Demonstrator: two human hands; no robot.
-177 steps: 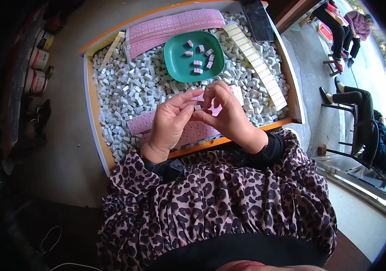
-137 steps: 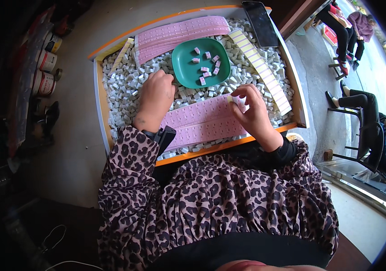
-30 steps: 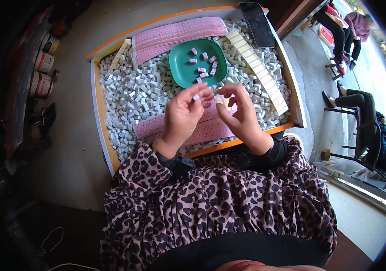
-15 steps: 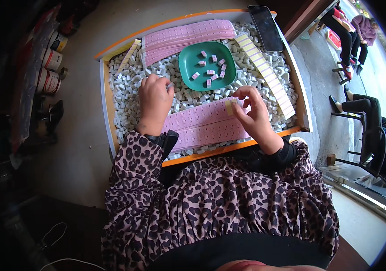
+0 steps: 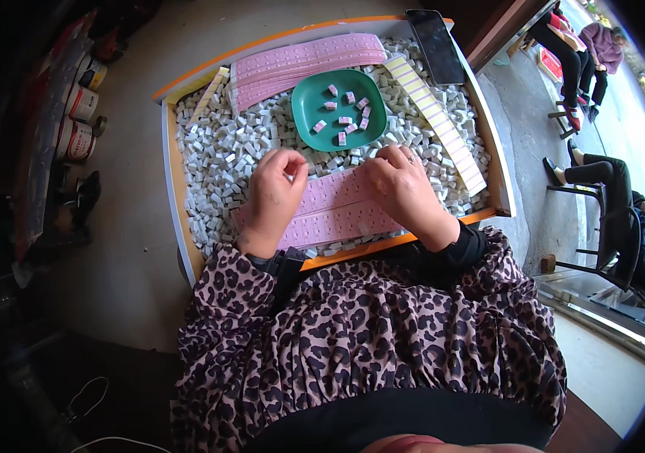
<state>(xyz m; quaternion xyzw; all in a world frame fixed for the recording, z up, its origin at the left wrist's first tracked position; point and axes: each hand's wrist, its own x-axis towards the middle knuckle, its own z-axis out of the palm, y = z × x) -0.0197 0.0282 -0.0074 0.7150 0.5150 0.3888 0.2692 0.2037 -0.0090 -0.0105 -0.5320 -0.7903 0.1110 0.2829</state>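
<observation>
My left hand is closed in a pinch above the left part of the near pink printed sheets; whatever its fingertips hold is hidden. Over the right part of the same sheets, my right hand has its fingers pressed together and pointing inward. I cannot make out what is between them. Beyond both hands sits a green dish with several small white blocks bearing pink labels. Small grey-white blocks fill the shallow tray around the dish and sheets.
More pink sheets lie at the tray's far side. A long yellow-and-white strip slants along the right, a shorter strip at far left. A black phone rests on the far right corner. People sit on chairs outside at right.
My left hand has moved right and nearer, from the loose blocks to over the sheets. My right hand has shifted left; the pale yellowish piece at its fingers is no longer visible.
</observation>
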